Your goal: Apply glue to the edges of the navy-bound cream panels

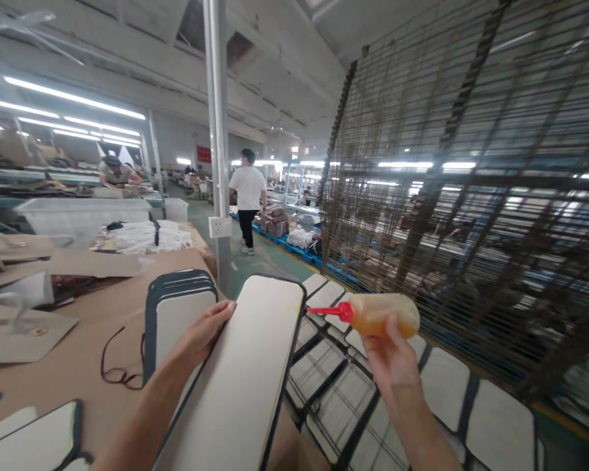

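Note:
My left hand (209,332) is closed on the left edge of a long cream panel (255,353) with rounded corners and a dark rim. The panel is tilted up in front of me. In my right hand (392,356) is a squeeze bottle (383,313) of amber liquid, lying on its side. Its red nozzle (330,311) points left, with the tip at or very near the panel's upper right edge; I cannot tell whether they touch. Behind my left hand, a stack of similar dark-edged panels (184,294) lies on the brown table.
Eyeglasses (122,376) and more panels (34,435) lie on the brown table (93,314). Several cream panels (444,386) rest on a wire rack at right, below tall raised mesh racks (422,170). A post with a socket box (220,227) stands ahead. A person (248,193) is in the aisle.

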The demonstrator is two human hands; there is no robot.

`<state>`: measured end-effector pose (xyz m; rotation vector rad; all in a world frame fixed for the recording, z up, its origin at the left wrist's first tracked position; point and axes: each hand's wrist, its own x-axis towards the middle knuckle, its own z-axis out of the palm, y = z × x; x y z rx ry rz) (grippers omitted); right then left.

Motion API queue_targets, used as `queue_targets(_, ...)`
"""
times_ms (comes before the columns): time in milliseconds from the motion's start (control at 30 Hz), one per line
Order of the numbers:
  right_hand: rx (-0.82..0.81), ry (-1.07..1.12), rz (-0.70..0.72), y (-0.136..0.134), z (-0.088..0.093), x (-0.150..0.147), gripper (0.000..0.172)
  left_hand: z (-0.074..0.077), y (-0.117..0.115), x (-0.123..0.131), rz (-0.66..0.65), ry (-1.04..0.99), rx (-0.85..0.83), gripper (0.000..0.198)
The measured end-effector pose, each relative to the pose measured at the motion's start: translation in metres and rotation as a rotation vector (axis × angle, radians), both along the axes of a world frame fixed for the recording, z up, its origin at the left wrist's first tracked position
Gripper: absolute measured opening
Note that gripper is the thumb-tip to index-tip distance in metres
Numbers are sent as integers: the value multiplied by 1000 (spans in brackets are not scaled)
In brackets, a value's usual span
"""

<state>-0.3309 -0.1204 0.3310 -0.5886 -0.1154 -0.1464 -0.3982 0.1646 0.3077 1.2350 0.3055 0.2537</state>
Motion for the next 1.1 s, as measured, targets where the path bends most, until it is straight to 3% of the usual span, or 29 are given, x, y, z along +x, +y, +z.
queue_targets(333,-104,-179,-124,-27,3,19,40,8,-36,2,-78,3,-12,42)
queue_targets(600,-114,-158,-49,-35,-15,22,40,11,-47,2,-34,1,-81,45)
queue_targets(767,-119,-97,96,-26,-28,12,42,11,-48,1,-5,0,-58,45)
queue_targets(867,-105,-85,105,-24,-23,10,44,11,-48,0,23,-7,-28,43)
queue_targets(1000,-74,-162,-43,-24,-7,24,40,15,-48,-3,41,-10,-24,45)
queue_targets(1100,-93,-188,-46,-21,-10,30,40,14,-47,-3,35,-29,-53,43)
